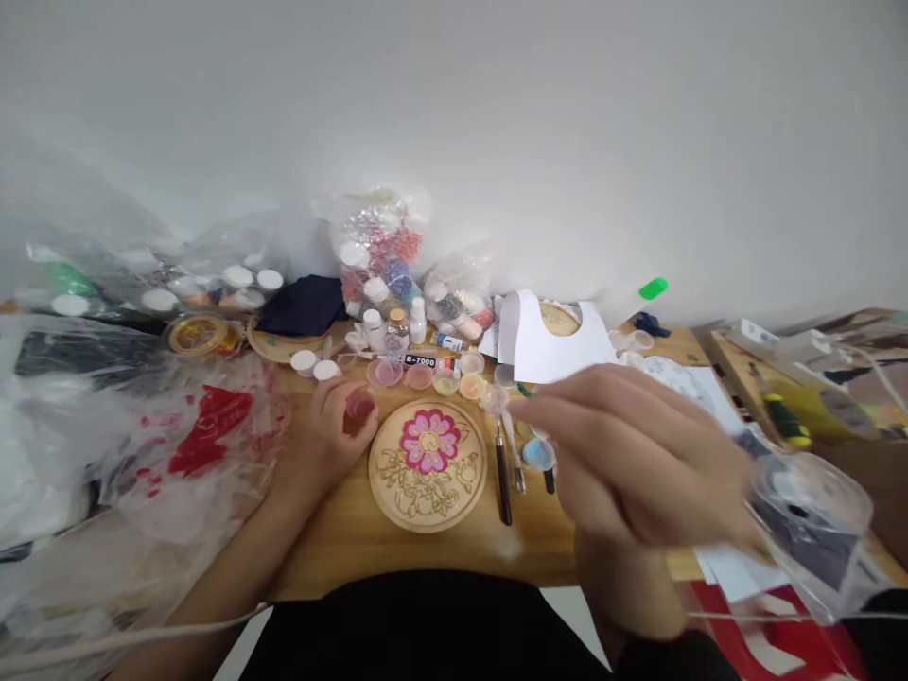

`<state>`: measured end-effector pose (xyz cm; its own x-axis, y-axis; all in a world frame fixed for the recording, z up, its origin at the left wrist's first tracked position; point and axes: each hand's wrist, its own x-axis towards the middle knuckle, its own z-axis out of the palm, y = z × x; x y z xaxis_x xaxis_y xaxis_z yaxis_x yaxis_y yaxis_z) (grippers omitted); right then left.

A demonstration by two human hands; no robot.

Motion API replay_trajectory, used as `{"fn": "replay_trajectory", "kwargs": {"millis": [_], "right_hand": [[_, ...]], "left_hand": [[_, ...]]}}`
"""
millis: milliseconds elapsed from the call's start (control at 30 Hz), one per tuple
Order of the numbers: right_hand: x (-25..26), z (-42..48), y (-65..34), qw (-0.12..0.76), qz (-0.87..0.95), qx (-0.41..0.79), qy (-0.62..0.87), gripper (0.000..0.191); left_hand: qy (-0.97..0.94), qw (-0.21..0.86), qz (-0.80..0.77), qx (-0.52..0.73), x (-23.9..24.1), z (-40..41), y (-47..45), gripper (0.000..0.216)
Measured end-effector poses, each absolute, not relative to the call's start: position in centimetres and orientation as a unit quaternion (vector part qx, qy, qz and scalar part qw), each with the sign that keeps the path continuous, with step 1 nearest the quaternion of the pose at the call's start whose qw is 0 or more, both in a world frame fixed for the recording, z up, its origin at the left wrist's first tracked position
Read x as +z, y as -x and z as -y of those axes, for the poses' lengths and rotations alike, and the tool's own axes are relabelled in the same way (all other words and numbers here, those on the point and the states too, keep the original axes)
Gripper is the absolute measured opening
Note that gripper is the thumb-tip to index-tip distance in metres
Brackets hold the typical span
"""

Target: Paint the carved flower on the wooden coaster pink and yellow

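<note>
My left hand (333,426) is closed around a small round pot of dark pink contents (360,405), at the left edge of a round wooden plaque (426,501). The plaque bears gold raised outlines and a flower (429,441) coloured pink and magenta; the leaves and blooms below it are uncoloured. My right hand (631,454) is raised in the air right of the plaque, blurred by motion. Its fingers are pressed together, and what they hold, if anything, I cannot make out. Beneath and left of it lie a dark-handled tool (503,482) and a pale brush-like tool (515,454).
Small open pots, among them an orange one (472,385) and a blue one (539,454), line the plaque's far side. Behind them are a B-7000 glue tube (429,362), a corked bottle (397,331) and bags of jars (383,255). Plastic wrapping (177,463) covers the left side.
</note>
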<state>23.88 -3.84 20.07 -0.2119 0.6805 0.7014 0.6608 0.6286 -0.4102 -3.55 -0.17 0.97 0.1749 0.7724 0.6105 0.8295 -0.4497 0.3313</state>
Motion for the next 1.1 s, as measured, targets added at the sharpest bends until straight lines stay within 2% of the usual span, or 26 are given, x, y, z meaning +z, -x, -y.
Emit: {"fn": "replay_trajectory", "kwargs": {"millis": [67,200,333,433,800,1100], "right_hand": [[16.8,1.5,-23.6,0.452,0.783,-0.022,0.428,0.037],[11.1,-0.6,-22.8,0.328,0.775,0.114,0.527,0.035],[9.7,-0.2,-21.3,0.129,0.767,0.210,0.592,0.035],[9.9,0.1,-20.4,0.047,0.758,0.232,0.607,0.039],[10.2,0.0,-19.9,-0.062,0.726,0.220,0.648,0.049],[10.2,0.1,-19.9,-0.100,0.727,0.212,0.645,0.044]], "left_hand": [[0.764,0.040,0.514,-0.388,1.0,0.0,3.4,0.026],[0.759,0.028,0.504,-0.412,1.3,0.0,3.1,0.024],[0.757,0.016,0.526,-0.388,1.6,0.1,3.1,0.023],[0.753,0.012,0.532,-0.386,1.5,0.2,3.1,0.023],[0.742,-0.019,0.550,-0.383,1.3,0.2,3.2,0.024],[0.743,-0.014,0.537,-0.398,1.9,0.1,2.9,0.022]]}}
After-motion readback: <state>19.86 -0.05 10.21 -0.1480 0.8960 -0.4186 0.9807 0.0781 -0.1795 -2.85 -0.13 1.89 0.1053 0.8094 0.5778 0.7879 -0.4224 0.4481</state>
